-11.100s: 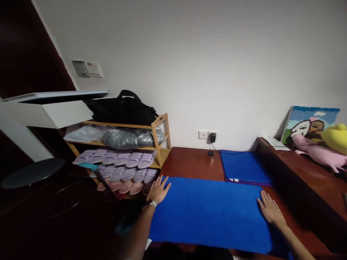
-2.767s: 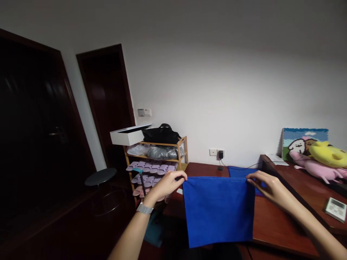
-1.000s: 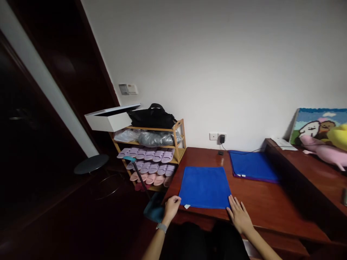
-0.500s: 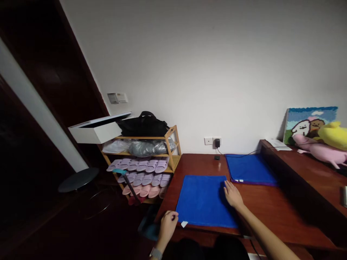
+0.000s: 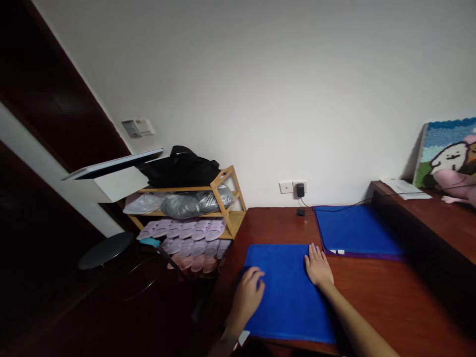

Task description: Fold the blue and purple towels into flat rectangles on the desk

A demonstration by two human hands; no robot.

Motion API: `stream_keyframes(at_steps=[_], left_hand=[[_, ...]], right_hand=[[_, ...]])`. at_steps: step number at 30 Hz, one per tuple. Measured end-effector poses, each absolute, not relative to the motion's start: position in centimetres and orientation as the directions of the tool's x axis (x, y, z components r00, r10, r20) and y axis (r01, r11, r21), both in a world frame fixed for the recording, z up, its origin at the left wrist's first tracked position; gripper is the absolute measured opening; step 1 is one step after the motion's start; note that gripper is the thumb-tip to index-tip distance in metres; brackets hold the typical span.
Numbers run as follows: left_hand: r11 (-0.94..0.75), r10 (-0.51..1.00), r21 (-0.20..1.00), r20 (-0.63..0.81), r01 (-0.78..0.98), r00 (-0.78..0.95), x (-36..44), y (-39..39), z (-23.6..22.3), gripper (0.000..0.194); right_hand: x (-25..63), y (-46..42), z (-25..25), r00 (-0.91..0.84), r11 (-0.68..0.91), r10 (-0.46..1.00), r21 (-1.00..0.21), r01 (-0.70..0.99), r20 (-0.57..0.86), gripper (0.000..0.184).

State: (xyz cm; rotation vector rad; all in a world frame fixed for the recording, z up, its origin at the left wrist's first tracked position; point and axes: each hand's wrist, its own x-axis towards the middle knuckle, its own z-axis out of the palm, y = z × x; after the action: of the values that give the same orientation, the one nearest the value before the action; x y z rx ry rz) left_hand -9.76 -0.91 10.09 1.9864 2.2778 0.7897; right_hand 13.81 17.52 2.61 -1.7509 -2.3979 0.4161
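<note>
A blue towel (image 5: 288, 292), folded to a near square, lies flat on the reddish-brown table (image 5: 273, 223). A white tag (image 5: 243, 338) sticks out at its near left corner. My left hand (image 5: 247, 297) is over the towel's left edge, fingers loosely bent and apart, holding nothing. Whether its fingertips touch the cloth I cannot tell. My right hand (image 5: 319, 267) rests flat with fingers stretched out along the far right edge of the towel. Behind it, to the right, lies a stack of folded blue cloths (image 5: 357, 228) with a purple edge underneath.
To the left stands a wooden shoe rack (image 5: 226, 203) with several slippers (image 5: 191, 230), a black bag (image 5: 180, 168) and a white box (image 5: 115, 181). A plugged-in adapter (image 5: 300, 190) trails a cable over the cloth stack. A raised ledge (image 5: 405, 208) bounds the right side. A stool (image 5: 106, 250) stands left.
Since the spread and hanging views, the towel has become a smaller folded square on the table. In the last second my left hand left the near corner for the left edge; my right moved farther up.
</note>
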Motion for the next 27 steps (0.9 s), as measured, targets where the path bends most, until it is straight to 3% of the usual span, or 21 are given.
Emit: stream_keyframes(at_steps=[4, 9, 14, 21, 27], left_hand=[[-0.124, 0.965, 0.260, 0.256, 0.958, 0.055, -1.1, 9.0, 8.9, 0.045], [-0.106, 0.984, 0.249, 0.167, 0.963, 0.065, 1.8, 13.7, 5.2, 0.057], [-0.041, 0.987, 0.213, 0.159, 0.976, 0.006, -4.0, 12.1, 3.7, 0.061], [0.148, 0.980, 0.136, 0.114, 0.979, -0.164, -14.8, 9.8, 4.3, 0.062], [0.157, 0.980, 0.139, 0.104, 0.978, -0.172, -17.2, 9.7, 4.0, 0.062]], right_hand=[[13.8, 17.5, 3.1, -0.327, 0.300, 0.943, -0.264, 0.916, -0.061, 0.068], [14.0, 17.7, 2.5, -0.365, 0.345, 0.927, -0.190, 0.919, -0.084, 0.066], [14.0, 17.7, 1.8, -0.343, 0.332, 0.937, -0.139, 0.933, -0.068, 0.068], [14.1, 17.5, 1.6, -0.341, 0.328, 0.938, -0.160, 0.931, -0.058, 0.070], [14.1, 17.5, 1.6, -0.334, 0.320, 0.942, -0.189, 0.929, -0.047, 0.070]])
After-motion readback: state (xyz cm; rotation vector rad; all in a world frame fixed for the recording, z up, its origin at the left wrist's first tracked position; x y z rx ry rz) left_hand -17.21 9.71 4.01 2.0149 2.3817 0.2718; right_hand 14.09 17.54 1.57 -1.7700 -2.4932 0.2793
